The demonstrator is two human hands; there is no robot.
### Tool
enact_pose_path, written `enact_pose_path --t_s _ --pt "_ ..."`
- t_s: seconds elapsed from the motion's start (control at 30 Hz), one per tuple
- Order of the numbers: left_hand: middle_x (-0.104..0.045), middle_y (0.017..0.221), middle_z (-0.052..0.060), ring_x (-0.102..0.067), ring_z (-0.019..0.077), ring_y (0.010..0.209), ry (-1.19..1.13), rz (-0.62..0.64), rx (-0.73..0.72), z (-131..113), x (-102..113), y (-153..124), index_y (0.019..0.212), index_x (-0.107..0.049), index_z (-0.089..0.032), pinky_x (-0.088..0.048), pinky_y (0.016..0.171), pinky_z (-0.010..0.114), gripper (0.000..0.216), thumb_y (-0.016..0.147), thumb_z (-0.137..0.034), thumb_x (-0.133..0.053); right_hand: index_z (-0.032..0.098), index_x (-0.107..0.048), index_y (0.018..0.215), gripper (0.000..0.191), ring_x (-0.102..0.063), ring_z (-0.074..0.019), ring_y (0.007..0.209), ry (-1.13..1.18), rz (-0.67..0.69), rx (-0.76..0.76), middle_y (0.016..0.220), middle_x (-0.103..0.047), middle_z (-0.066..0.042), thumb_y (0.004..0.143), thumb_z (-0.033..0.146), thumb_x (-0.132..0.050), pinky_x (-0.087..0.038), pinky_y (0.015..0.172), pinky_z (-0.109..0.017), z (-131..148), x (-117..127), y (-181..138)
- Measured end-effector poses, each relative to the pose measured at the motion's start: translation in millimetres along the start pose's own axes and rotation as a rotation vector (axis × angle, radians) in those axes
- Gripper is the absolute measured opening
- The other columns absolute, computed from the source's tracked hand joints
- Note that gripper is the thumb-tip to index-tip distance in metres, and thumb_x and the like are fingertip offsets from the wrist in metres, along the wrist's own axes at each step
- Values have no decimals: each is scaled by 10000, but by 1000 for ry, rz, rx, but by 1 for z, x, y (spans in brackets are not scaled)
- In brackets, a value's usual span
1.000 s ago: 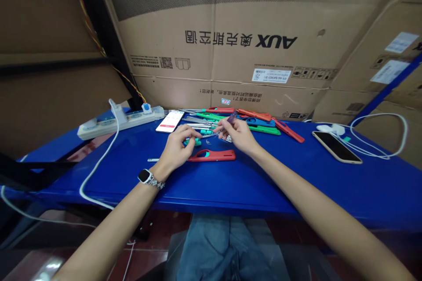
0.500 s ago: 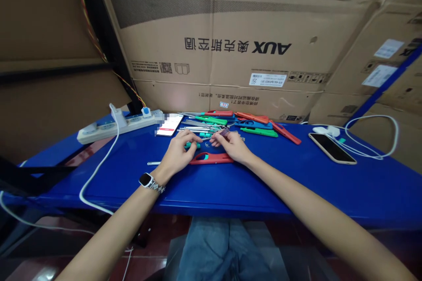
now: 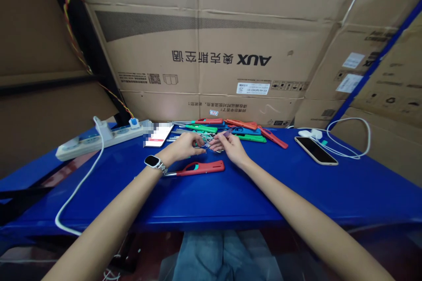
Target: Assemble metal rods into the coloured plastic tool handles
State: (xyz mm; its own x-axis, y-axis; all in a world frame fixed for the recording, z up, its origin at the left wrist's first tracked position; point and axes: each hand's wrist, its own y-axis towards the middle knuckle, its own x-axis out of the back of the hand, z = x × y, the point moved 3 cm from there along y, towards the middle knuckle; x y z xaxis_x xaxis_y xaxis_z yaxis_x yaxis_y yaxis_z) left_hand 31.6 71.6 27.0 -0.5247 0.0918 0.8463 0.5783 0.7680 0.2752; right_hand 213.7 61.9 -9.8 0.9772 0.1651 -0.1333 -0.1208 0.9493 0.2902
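My left hand (image 3: 185, 146) and my right hand (image 3: 228, 145) meet above the blue table (image 3: 231, 193), fingers pinched together over small metal parts (image 3: 207, 143). The right hand grips a small purple piece (image 3: 228, 133); what the left fingers pinch is too small to name. A red lighter body with a teal trigger (image 3: 201, 167) lies just in front of both hands. Behind them is a pile of red, green and blue lighter bodies (image 3: 231, 128) and thin metal tubes (image 3: 184, 131). A watch (image 3: 152, 162) is on my left wrist.
A white power strip (image 3: 99, 137) with a cable running off the front edge lies at the left. A phone (image 3: 157, 135) lies by the pile. Another phone (image 3: 315, 150) with a white charger cable (image 3: 349, 140) lies at the right. Cardboard boxes (image 3: 214, 61) wall the back.
My head has shifted, so everything sits lower and further left in view. Both hands have drawn closer together over the small parts. The red lighter body stays on the table.
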Motion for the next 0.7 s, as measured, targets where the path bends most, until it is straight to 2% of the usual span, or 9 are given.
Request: enact_pose_path --t_s 0.1,0.17,0.23,0.33,0.5,0.7 --pt "-729 875 42 -648 207 798 -56 -51 -7 6 -2 3 875 -719 -179 -479 698 298 219 737 -343 -764 185 -577 826 483 -731 -181 633 65 -37 -32 779 -750 -68 739 638 -720 -605 603 -287 -5 -1 1" --pt "-739 921 45 -654 213 835 -79 -106 -8 11 -3 -4 915 -725 -185 -487 741 313 237 747 -349 -758 182 -577 830 427 -744 -193 672 94 -33 -54 820 -755 -84 796 590 -699 -611 610 -290 -6 -6 -1" --pt "-748 926 44 -658 215 848 -83 -108 -7 14 -5 -10 914 -731 -188 -488 772 321 213 755 -329 -750 175 -587 838 402 -750 -197 704 115 -18 -67 859 -757 -97 825 565 -683 -613 623 -286 -6 -11 -4" --pt "-756 878 39 -666 209 831 -84 -69 -3 17 -6 -15 871 -744 -188 -483 770 311 145 765 -287 -731 173 -594 846 401 -754 -204 730 133 -11 -70 898 -758 -108 827 564 -682 -617 637 -291 -4 -16 -7" --pt "-744 758 34 -656 177 717 -125 -62 6 16 -4 -14 821 -755 -177 -467 663 266 142 803 -285 -665 176 -593 856 394 -757 -215 776 116 8 -61 911 -758 -114 843 563 -664 -619 659 -301 -1 -17 -9" --pt "-731 768 28 -634 165 704 -161 -95 -5 6 -3 -15 815 -740 -170 -458 662 259 165 813 -310 -653 177 -587 848 390 -756 -216 784 116 5 -61 871 -751 -104 847 560 -659 -622 670 -304 -1 -17 -10"
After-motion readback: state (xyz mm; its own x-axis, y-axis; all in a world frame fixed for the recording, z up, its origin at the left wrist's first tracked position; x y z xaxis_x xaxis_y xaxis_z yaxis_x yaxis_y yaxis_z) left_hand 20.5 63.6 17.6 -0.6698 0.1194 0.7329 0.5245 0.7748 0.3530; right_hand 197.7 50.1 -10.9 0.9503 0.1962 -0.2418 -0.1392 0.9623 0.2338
